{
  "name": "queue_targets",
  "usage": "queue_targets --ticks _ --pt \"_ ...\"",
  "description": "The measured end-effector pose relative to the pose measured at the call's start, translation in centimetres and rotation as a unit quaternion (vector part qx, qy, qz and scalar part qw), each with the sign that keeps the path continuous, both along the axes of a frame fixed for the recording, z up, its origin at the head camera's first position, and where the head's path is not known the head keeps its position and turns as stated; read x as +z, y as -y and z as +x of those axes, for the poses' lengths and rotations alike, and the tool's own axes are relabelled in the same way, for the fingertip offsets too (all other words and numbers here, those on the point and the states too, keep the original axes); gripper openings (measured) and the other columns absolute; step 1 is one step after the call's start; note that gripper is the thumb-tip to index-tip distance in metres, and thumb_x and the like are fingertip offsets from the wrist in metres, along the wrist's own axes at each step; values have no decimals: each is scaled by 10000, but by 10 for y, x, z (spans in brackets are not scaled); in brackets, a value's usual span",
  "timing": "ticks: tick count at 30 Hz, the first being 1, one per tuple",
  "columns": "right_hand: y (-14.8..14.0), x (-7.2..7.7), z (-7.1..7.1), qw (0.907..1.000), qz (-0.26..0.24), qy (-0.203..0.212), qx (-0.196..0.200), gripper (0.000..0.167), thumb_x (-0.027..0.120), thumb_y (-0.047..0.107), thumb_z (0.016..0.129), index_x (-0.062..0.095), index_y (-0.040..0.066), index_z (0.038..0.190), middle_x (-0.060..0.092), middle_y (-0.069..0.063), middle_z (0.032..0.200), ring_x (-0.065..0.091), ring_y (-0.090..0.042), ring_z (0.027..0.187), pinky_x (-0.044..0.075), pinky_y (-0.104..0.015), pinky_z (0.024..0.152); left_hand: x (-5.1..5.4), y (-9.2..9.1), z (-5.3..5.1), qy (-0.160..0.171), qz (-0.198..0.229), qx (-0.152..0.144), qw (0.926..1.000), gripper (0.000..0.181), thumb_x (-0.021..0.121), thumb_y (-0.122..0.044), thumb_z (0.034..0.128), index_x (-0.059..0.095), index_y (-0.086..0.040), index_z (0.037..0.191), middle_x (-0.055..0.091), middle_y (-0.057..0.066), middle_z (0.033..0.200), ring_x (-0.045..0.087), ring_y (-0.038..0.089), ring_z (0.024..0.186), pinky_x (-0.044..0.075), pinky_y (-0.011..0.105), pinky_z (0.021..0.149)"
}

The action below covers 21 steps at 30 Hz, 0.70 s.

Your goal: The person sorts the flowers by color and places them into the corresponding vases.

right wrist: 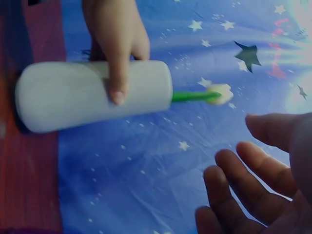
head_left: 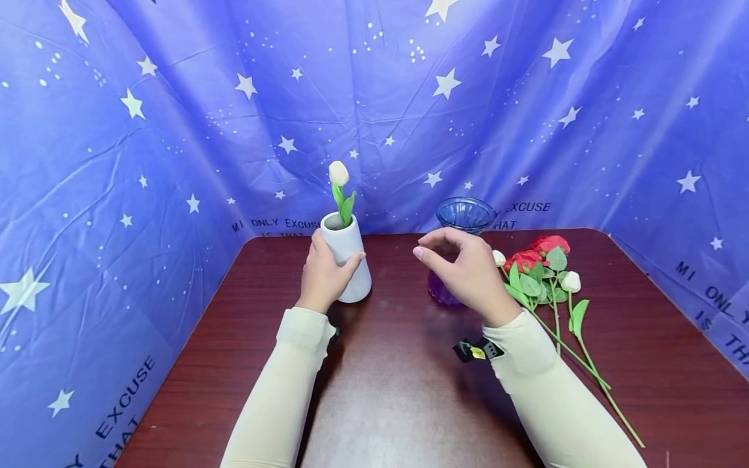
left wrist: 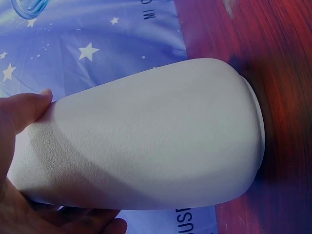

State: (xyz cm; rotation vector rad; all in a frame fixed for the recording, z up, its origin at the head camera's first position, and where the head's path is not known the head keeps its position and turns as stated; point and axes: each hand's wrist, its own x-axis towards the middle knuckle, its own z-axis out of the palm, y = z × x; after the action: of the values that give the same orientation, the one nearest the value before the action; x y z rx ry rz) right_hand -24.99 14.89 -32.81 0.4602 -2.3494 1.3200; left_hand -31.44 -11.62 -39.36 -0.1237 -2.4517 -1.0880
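A white vase [head_left: 350, 260] stands on the table, and my left hand [head_left: 326, 273] grips it from the side, thumb across its front. The left wrist view shows the same vase [left wrist: 146, 141] between thumb and fingers. From its mouth rises one white tulip [head_left: 339, 174] with green leaves. My right hand [head_left: 471, 270] hovers in front of a blue and purple glass vase [head_left: 466, 213], partly covering it. Nothing lies between the loosely bent fingers [right wrist: 226, 195] of that hand in the right wrist view.
To the right of the glass vase lie red roses [head_left: 529, 257] and white tulips [head_left: 570, 281], stems pointing toward the front right. A blue star-printed cloth [head_left: 374, 97] hangs behind and beside the brown table [head_left: 386, 390].
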Motion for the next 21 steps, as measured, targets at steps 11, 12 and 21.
queue_targets --ticks 11,12,21 --pt "-31 16 5 9991 370 155 -112 143 756 349 947 779 218 1002 751 19 930 629 -137 795 480 -235 693 -2 1 0 11 33 11 10000 940 802 -494 854 291 -70 1520 558 153 1304 650 377 1070 552 540 902" --pt "-34 18 6 9991 352 216 -112 146 756 345 948 777 214 1006 745 1 910 630 -151 766 491 -242 668 -2 1 0 18 38 9 10000 940 803 -494 853 293 -71 1519 559 154 1303 650 377 1070 551 540 903" --pt "-59 24 7 9973 428 490 -346 180 738 370 960 778 204 1017 652 -19 765 555 -130 658 453 -272 584 -1 -1 0 2 42 8 10000 945 803 -495 850 292 -71 1522 557 152 1310 647 377 1071 550 540 903"
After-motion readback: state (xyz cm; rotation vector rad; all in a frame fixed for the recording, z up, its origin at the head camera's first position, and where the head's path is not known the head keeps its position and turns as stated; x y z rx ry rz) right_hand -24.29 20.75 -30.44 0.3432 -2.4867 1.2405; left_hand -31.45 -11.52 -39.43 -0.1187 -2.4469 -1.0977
